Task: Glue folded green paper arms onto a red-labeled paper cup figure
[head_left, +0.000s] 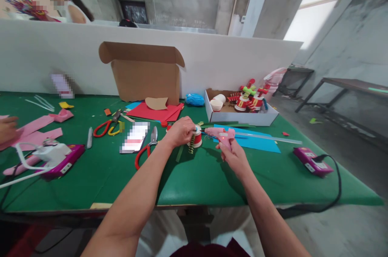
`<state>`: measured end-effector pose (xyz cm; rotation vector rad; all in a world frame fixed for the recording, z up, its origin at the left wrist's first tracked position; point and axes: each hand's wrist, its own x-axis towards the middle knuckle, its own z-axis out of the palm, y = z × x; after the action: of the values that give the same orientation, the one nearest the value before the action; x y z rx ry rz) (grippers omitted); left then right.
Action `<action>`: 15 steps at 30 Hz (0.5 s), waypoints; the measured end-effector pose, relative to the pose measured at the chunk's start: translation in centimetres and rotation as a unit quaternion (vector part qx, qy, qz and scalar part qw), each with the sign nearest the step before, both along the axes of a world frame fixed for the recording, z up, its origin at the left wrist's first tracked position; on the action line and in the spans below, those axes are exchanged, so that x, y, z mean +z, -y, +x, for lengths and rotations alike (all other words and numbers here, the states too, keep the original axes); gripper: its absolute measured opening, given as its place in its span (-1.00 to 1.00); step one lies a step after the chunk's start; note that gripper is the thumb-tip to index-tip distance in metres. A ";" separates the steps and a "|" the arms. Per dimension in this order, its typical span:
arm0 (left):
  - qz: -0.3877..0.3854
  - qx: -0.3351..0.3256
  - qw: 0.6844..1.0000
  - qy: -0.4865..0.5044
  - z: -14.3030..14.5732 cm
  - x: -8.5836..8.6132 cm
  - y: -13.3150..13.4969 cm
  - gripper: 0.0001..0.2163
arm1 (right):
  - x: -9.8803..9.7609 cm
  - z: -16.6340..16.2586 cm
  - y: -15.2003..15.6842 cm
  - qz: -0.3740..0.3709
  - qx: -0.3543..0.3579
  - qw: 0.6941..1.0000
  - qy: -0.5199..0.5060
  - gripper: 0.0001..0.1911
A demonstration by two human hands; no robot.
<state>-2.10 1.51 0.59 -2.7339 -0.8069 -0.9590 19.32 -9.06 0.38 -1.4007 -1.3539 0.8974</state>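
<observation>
My left hand (pixel 182 131) is closed at the upper left side of a small red-and-white cup (pixel 198 139), its fingers hiding part of it. Below those fingers a green-gold coiled strip (pixel 191 144) hangs at the cup's side. A small blue bit shows by the fingertips; what it belongs to I cannot tell. My right hand (pixel 235 158) grips a pink glue gun (pixel 223 135) by its handle, with a red light showing. The nozzle points left, close to the cup. From the gun's back a long clear glue stick (pixel 273 138) reaches right.
Red-handled cutters (pixel 153 137), a phone (pixel 135 137) and pliers (pixel 115 116) lie left. Behind are red paper (pixel 145 112) and a white box (pixel 242 117) holding similar cups. Blue paper (pixel 260 144) and a purple power block (pixel 312 162) lie right. Another person's hand (pixel 7 129) is at far left.
</observation>
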 end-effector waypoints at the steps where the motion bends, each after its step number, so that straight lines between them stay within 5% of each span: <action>1: 0.006 0.003 1.000 0.004 0.0 0.0 0.1 -0.82 | 0.0 0.3 0.0 0.000 -0.003 1.000 -0.003 -0.60; 15: 0.067 0.065 0.983 0.156 -0.8 0.4 0.2 -0.73 | 2.1 8.6 1.8 -0.165 0.030 0.985 0.050 -0.55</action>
<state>-2.89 1.32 0.94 -2.4169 -0.9187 -1.3783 27.90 -10.81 2.43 -1.6816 -1.3718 1.1435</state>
